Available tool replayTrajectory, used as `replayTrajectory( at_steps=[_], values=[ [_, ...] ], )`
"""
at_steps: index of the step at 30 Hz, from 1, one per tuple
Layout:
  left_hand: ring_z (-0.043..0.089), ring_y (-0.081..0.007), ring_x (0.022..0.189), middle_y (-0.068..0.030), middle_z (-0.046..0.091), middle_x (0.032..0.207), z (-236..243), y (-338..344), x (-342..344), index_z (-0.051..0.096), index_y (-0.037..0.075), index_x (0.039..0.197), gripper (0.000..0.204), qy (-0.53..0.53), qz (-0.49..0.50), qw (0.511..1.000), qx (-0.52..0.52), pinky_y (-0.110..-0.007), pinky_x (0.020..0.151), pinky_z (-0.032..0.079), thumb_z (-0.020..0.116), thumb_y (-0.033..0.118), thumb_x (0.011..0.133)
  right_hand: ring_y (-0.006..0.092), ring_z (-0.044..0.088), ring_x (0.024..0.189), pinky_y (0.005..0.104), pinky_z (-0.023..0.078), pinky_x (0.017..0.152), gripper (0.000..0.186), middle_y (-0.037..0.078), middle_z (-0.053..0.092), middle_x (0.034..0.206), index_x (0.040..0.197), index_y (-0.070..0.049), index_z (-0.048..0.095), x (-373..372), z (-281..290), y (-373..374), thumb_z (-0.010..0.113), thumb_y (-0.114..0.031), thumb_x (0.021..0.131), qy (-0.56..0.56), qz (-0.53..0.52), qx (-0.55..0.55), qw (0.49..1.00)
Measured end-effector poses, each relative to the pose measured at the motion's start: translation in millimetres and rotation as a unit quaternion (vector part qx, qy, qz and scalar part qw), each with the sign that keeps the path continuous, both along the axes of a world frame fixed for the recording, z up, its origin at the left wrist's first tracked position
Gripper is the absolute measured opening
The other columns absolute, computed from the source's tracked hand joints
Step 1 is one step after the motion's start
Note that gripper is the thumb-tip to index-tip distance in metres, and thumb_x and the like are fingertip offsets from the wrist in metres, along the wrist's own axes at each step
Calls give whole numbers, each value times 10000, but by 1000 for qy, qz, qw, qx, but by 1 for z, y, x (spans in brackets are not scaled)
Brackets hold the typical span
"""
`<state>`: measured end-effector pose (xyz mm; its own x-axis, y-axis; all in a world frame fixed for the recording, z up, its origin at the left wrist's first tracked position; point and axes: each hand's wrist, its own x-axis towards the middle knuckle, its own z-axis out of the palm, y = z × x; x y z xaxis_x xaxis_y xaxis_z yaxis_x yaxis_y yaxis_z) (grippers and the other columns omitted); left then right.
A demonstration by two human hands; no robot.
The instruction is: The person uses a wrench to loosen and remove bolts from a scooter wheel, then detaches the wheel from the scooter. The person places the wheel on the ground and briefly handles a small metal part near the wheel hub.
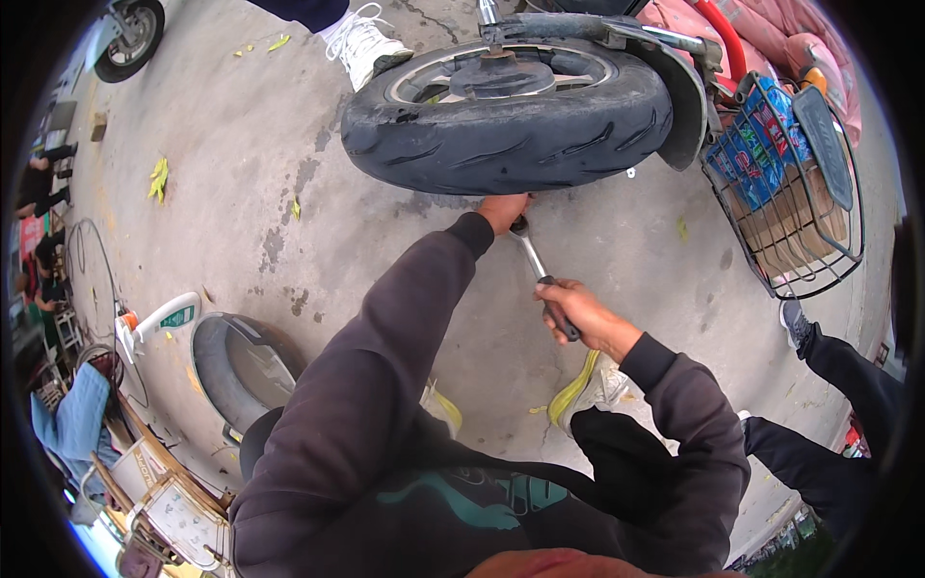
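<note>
A scooter wheel with a black tyre (511, 144) lies tilted on its side in front of me, its hub and spokes facing up. My right hand (583, 313) is wrapped round the dark grip of a ratchet wrench (532, 252). The tool's steel shaft runs up and left from that hand to a round head just below the tyre. Beside this head, my left hand (503, 212) reaches in under the tyre's near edge. Its fingers are mostly hidden there, so their grip does not show.
To the right is a wire basket (785, 231) holding a box and blue packages. A grey metal tub (241, 361) and a white bottle (173, 313) stand at left, near a folding chair (164, 491). Someone's white shoe (364, 46) is by the wheel; another person's legs (819, 462) show at right.
</note>
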<state>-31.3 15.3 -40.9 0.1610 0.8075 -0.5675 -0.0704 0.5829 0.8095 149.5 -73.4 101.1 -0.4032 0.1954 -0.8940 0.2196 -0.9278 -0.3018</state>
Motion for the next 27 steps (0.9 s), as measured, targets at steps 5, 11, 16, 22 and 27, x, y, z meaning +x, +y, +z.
replayTrajectory(
  at_steps=[5, 11, 16, 22, 27],
  values=[
    [413, -130, 517, -21, 447, 641, 24, 4, 12, 502, 83, 748, 366, -63, 74, 992, -76, -294, 523, 350, 488, 351, 997, 48, 404, 423, 195, 286, 377, 317, 53, 577, 688, 1057, 5, 625, 114, -40, 125, 602, -301, 974, 68, 88, -38, 993],
    [447, -130, 548, -24, 476, 651, -31, -12, -12, 516, 83, 767, 340, -3, 4, 998, 66, -299, 542, 362, 480, 323, 1005, 47, 386, 439, 201, 298, 381, 359, 25, 560, 742, 1175, 9, 603, 84, -34, 69, 516, -300, 1015, 112, -19, -98, 989],
    [468, -110, 633, -1, 528, 682, -26, -16, -2, 557, 71, 814, 280, 123, -141, 953, 237, -269, 605, 382, 484, 260, 1008, 77, 396, 501, 257, 341, 451, 298, -4, 523, 769, 1096, -87, 529, -15, 18, -36, 493, -374, 1024, -72, -205, -53, 975],
    [472, -92, 690, 14, 538, 738, -76, -16, -46, 585, 72, 855, 222, 104, -75, 969, 210, -258, 624, 382, 513, 226, 998, 208, 592, 1055, 336, 478, 906, 363, 111, 528, 1248, 1313, -73, 419, -272, -96, -100, 441, -328, 1055, -11, -236, 169, 957],
    [445, -103, 632, 2, 517, 730, -49, -11, -10, 563, 69, 840, 245, 38, -27, 994, 98, -271, 580, 366, 518, 253, 997, 143, 530, 1204, 324, 388, 1072, 443, 57, 524, 1353, 1434, -79, 405, -267, -209, -119, 492, -270, 1044, 432, -244, 321, 807]
  ],
)
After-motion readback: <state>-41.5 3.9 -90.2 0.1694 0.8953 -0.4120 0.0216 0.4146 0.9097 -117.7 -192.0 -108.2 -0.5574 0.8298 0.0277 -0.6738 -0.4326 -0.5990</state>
